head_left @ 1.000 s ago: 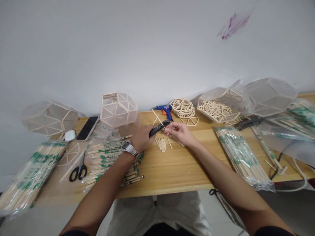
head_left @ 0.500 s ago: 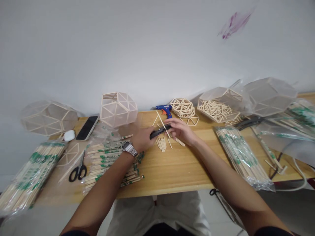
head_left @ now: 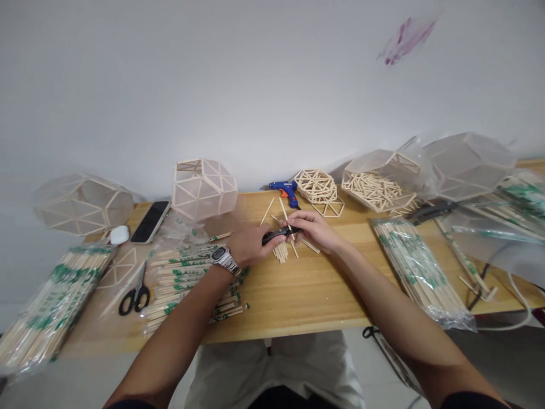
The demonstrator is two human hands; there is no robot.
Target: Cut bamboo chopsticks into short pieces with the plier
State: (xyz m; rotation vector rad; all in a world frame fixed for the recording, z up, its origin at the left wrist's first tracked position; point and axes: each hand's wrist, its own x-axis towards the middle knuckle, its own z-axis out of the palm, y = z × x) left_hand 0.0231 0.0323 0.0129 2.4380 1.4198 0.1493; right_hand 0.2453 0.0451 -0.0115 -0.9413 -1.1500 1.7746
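Observation:
My left hand (head_left: 251, 243), with a metal watch on its wrist, is closed round a black cutter (head_left: 276, 234) held low over the wooden table (head_left: 298, 289). My right hand (head_left: 313, 230) pinches a thin wooden stick (head_left: 284, 211) that stands tilted across the cutter's tip. A small heap of short cut stick pieces (head_left: 281, 253) lies on the table just under both hands. A few loose sticks lie behind the hands.
A blue glue gun (head_left: 286, 190) and stacked stick triangles (head_left: 318, 190) sit behind. Geodesic stick frames (head_left: 203, 187) stand along the wall. Packs of wrapped chopsticks (head_left: 415, 270) lie right and left (head_left: 187, 278); scissors (head_left: 135, 295), a phone (head_left: 151, 221).
Both hands have come down and nearer to me, onto the heap of cut pieces. The stick in my right hand now stands more upright across the cutter.

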